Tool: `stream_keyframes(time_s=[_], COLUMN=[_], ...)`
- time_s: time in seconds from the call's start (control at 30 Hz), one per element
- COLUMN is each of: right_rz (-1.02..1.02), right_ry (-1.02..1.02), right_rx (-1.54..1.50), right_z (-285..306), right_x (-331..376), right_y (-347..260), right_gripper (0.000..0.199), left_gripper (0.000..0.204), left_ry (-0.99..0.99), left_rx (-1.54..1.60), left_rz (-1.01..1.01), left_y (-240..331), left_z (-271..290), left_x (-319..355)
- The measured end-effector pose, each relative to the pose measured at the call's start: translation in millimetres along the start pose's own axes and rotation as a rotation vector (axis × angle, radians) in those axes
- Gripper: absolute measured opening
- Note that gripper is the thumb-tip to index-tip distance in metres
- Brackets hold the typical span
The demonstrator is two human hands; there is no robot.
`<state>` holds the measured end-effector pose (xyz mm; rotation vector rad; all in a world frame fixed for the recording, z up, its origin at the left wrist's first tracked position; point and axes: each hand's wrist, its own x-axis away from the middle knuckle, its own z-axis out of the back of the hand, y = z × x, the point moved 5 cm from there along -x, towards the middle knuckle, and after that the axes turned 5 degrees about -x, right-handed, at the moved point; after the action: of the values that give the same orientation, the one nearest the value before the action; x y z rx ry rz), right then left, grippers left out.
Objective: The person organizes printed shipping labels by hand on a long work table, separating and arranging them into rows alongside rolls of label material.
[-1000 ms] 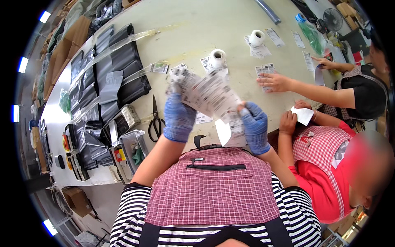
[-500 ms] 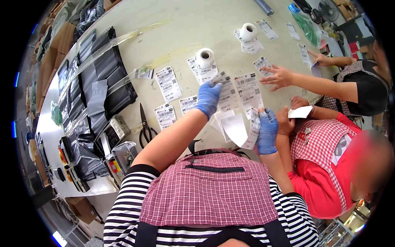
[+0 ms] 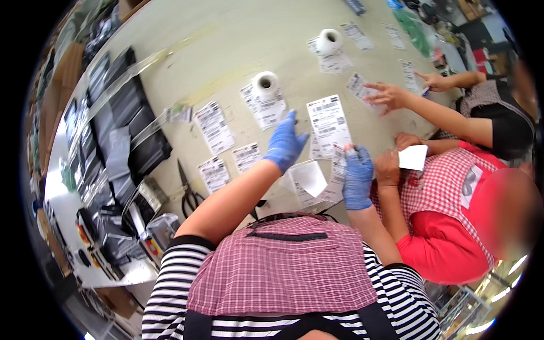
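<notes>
Since last frame, L hand (image 3: 286,144) has let go of its label; now empty, fingers straight, thumb out, just L of big label (image 3: 328,116), which lies on table (image 3: 255,34) overlapping another. R hand (image 3: 358,175) is curled, thumb pinching near label (image 3: 338,167) at its edge, w/ white sheet (image 3: 311,180) btwn hands. Roll (image 3: 265,84) stands on labels beyond L hand. Co-worker's hand (image 3: 388,97), fingers spread, is nr another label. Scissors (image 3: 183,177) lie far L.
</notes>
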<state>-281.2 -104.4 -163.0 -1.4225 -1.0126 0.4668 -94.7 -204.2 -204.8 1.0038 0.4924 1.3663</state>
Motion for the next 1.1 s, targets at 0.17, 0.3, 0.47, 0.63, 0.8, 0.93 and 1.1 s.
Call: stream_keyframes(time_s=[0.17, 0.3, 0.47, 0.63, 0.8, 0.93, 1.1], right_rz=[-0.013, -0.023, -0.044, -0.150, -0.226, -0.080, -0.068], right_ry=[0.008, -0.040, -0.130, -0.105, -0.036, -0.110, -0.108], right_rx=[0.021, -0.043, -0.102, 0.119, 0.274, 0.370, 0.344], right_z=[-15.3, -29.3, -55.8, -75.0, -72.1, -65.4, -65.4], right_x=[-33.1, -59.6, -89.6, -155.2, -194.4, -201.4, -198.9], right_y=[-7.4, -22.3, -43.3, -31.5, -7.0, 8.0, 18.7], right_gripper=[0.022, 0.023, 0.022, 0.025, 0.030, 0.030, 0.028], left_gripper=[0.058, 0.042, 0.037, 0.035, 0.028, 0.059, 0.078], left_ry=[0.017, -0.038, -0.208, -0.263, 0.086, 0.099, 0.217], left_rx=[-0.077, -0.003, 0.072, 0.160, -0.112, -0.435, -0.697], left_rz=[-0.016, -0.188, -0.154, -0.130, -0.442, -0.594, -0.503], left_y=[2.1, 9.8, 24.4, 16.0, 71.9, 146.0, 154.7], left_z=[23.4, 16.3, 2.1, -2.2, 66.0, 82.1, 36.3], left_x=[15.6, 26.5, 24.6, 8.9, -64.6, -153.2, -239.1])
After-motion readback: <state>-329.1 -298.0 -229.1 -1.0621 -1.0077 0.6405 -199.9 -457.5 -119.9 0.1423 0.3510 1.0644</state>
